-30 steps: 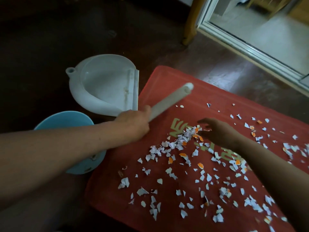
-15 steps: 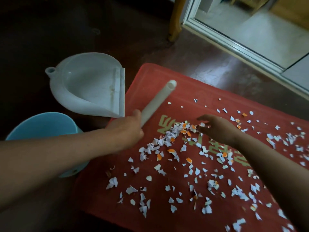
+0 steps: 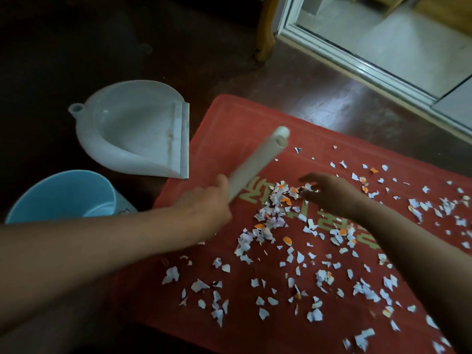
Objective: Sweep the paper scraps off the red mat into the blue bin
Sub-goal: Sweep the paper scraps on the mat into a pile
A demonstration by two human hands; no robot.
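Observation:
A red mat (image 3: 229,129) lies on the dark floor, strewn with several white and orange paper scraps (image 3: 270,221). My left hand (image 3: 204,200) grips a white tubular handle (image 3: 255,164) that points up and away over the mat. My right hand (image 3: 329,192) hovers low over a heap of scraps near the mat's middle, fingers spread and loosely curved. The blue bin (image 3: 61,195) stands on the floor left of the mat, partly behind my left forearm.
A white dustpan (image 3: 138,131) lies on the floor between the bin and the mat's far left edge. A wooden furniture leg (image 3: 265,26) and a white door frame (image 3: 357,62) stand beyond the mat.
My right hand has pushed scraps leftward into a denser heap. My left hand with the handle has shifted slightly. The camera view has drifted.

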